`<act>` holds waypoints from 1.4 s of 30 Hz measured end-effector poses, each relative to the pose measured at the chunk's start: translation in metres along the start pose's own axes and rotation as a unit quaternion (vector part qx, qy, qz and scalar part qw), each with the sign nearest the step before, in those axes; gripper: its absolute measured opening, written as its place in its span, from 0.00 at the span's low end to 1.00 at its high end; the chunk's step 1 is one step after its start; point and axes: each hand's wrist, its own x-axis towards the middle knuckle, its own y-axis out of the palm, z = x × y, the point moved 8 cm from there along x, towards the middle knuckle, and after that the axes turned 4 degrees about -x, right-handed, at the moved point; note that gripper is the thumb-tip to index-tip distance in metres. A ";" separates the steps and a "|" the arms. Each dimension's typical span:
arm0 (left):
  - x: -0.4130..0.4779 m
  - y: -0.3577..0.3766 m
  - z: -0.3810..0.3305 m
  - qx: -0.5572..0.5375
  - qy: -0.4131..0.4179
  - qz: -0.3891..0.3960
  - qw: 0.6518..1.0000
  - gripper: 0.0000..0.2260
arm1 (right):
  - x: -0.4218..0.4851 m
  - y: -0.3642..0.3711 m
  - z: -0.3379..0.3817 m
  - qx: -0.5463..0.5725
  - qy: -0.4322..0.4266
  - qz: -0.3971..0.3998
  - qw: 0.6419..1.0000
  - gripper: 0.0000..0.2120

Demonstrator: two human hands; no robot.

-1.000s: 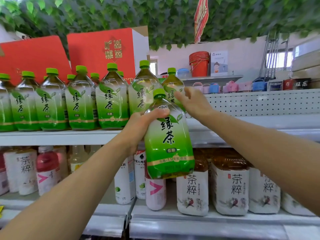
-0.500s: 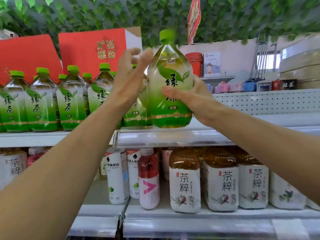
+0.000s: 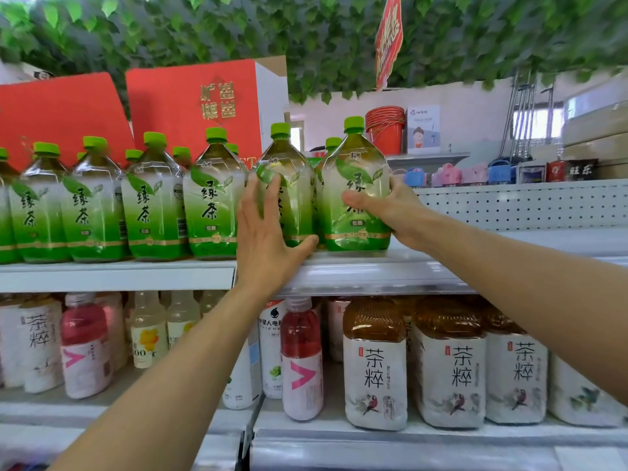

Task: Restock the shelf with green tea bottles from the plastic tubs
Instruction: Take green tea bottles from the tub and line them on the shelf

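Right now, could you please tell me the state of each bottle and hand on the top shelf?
End bottle: upright on shelf, capped.
Right hand: grips end bottle.
Neighbouring bottle: upright, capped.
Left hand: straight fingers press neighbouring bottle.
Other green tea bottles: upright, capped.

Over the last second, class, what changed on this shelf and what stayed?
The green-labelled plastic tea bottle passed from the left hand to the right hand, rose, and stands at the right end of the white upper shelf, gripped by the right hand. The left hand let go and presses flat on the neighbouring green tea bottle. The other bottles stayed in place.
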 end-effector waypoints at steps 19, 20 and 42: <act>0.001 0.003 0.001 0.057 -0.005 -0.017 0.998 0.45 | -0.005 0.003 -0.017 -0.250 -0.012 0.044 0.967 0.47; 0.001 0.001 -0.001 0.065 -0.007 -0.012 0.998 0.45 | -0.008 0.001 -0.016 -0.283 -0.020 0.017 0.959 0.52; -0.245 -0.055 -0.102 0.067 0.043 0.126 0.989 0.29 | -0.325 -0.001 -0.047 -0.562 -0.180 -0.073 0.804 0.28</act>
